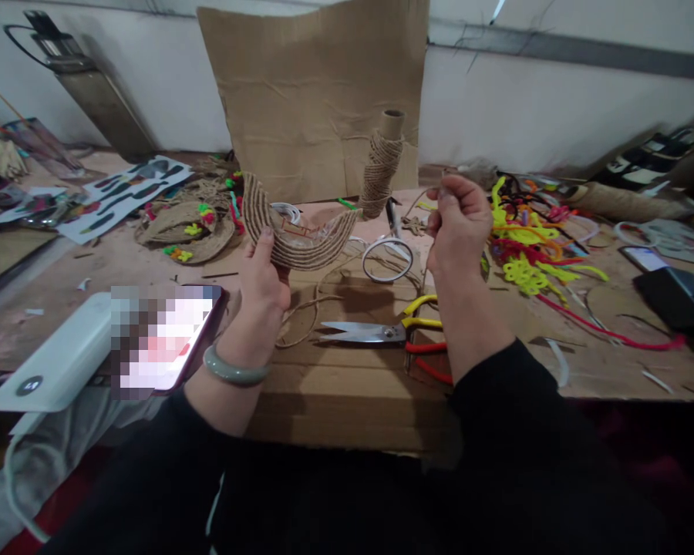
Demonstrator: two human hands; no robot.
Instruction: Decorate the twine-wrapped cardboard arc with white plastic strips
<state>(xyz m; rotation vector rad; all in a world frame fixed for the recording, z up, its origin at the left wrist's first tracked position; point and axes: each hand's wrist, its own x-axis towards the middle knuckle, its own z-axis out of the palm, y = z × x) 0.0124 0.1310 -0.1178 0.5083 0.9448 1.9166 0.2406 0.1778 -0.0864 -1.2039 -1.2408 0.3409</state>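
Note:
My left hand (266, 281) is closed on the left side of a crescent-shaped piece of coiled jute twine (309, 257), its thumb on the front. My right hand (461, 223) is raised with the fingertips pinched together; a thin strand of twine (419, 197) runs to them. A cardboard tube wound with twine (382, 166) stands behind, between the hands. Below the hands lie scissors (365, 333), blades pointing left, with yellow and red handles near my right wrist. A white ring (387, 260) is between the hands, and loose twine (315, 316) curls over the cardboard.
A cardboard sheet (318, 85) leans at the back. On the left are a phone (176, 339), a white power bank (58, 354) and a twine hat (188, 231). Colourful pipe cleaners (523, 270) pile up on the right, near a black object (676, 297).

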